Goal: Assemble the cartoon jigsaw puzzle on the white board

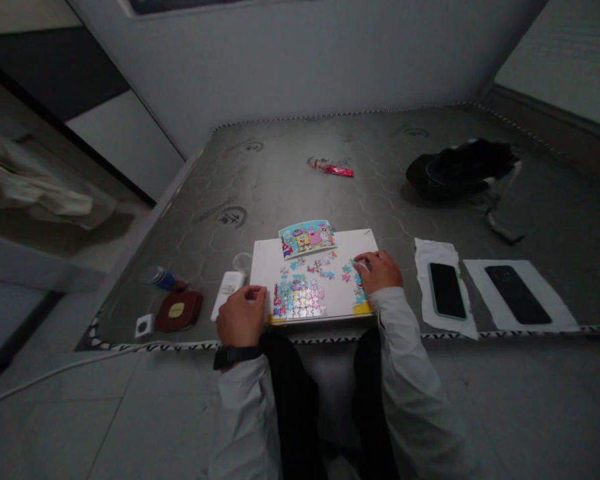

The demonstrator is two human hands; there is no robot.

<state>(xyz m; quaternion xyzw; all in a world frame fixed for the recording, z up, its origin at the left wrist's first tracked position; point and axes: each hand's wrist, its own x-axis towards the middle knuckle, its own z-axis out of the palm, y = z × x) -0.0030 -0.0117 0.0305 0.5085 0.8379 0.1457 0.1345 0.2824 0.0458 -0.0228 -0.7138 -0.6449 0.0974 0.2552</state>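
Note:
A white board (345,243) lies flat at the front edge of the grey mat and carries a jigsaw puzzle. The joined jigsaw section (300,299) sits at its lower left, with loose puzzle pieces (320,269) above it. A colourful cartoon picture card (307,239) rests across the board's top edge. My left hand (243,315) is closed at the board's left edge, fingers curled; what they hold, if anything, is hidden. Over the right side, my right hand (380,272) is closed with thumb and finger near more pieces (348,270); anything between them is too small to make out.
Left of the board are a white box-like device (229,291), a brown case (179,311), a small white cube (144,325) and a blue bottle (161,277). Two phones (447,291) (517,295) lie on white cloths at right. Farther back are a red wrapper (333,168) and a black cap (455,170).

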